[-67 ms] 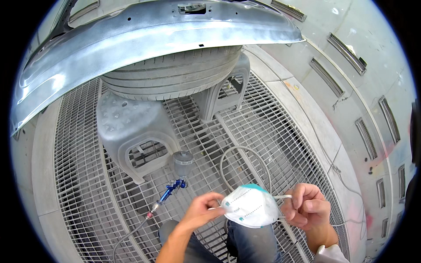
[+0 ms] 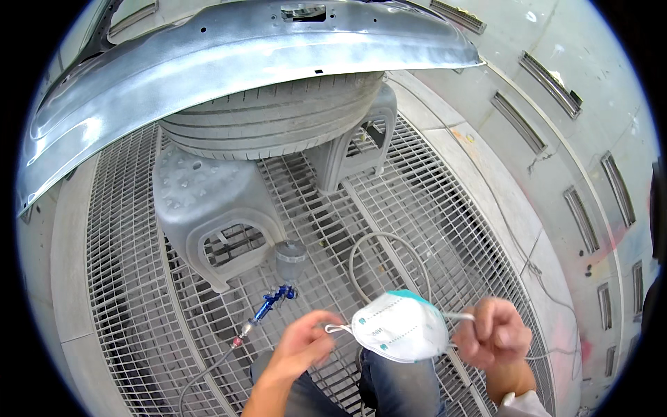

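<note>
A white face mask (image 2: 399, 328) with a teal edge hangs in the air above my knees, stretched between my two hands. My left hand (image 2: 304, 342) is closed at the mask's left side, with a thin white ear loop running from its fingertips. On the other side my right hand (image 2: 495, 335), slightly blurred, has its fingers curled round the right-hand strap. Left of the mask lies a blue spray gun (image 2: 272, 301) on the floor grating, its grey cup (image 2: 290, 260) beside the stool leg and a hose (image 2: 208, 368) at its lower end.
A silvery curved car panel (image 2: 243, 66) rests over a tyre (image 2: 278, 118). Grey plastic stools (image 2: 208, 184) hold up the tyre. A looped hose (image 2: 354, 260) lies on the metal grating (image 2: 306, 208). At the right rises a pale wall (image 2: 556, 167) with slotted vents.
My hands have drawn a little apart. The left has shifted left, showing more of the ear loop, and the right has moved slightly right, tightening the strap. The mask has moved slightly right.
</note>
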{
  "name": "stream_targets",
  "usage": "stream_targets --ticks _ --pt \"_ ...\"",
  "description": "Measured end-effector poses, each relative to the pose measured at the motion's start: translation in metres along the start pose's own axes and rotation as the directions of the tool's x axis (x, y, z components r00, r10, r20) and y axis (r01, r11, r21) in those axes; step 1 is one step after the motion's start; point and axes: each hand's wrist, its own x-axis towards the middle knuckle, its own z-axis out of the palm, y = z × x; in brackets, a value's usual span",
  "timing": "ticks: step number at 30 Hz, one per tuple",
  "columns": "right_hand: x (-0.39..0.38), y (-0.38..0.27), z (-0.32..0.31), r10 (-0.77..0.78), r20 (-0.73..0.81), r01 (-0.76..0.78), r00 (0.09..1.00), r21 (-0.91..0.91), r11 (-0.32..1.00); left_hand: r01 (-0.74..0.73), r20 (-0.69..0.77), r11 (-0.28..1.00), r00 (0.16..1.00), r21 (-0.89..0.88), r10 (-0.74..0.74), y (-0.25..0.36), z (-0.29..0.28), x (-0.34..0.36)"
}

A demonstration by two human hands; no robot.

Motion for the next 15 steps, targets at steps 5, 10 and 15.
stream_targets --ticks 5,10,15 --pt "-0.025 0.009 0.013 -0.224 0.172 0.21 0.959 0.095 0.973 -0.619 -0.203 0.742 0.786 -0.258 0.584 0.049 0.025 -0.078" --pt "-0.011 0.009 0.009 -0.111 0.276 0.078 0.955 0.129 0.989 -0.399 -0.186 0.905 0.887 0.15 0.422 0.004 0.032 -0.018" --pt "-0.007 0.008 0.013 0.004 0.317 -0.074 0.948 0.211 0.975 0.221 0.261 0.926 0.955 -0.305 -0.142 -0.049 0.051 0.021"
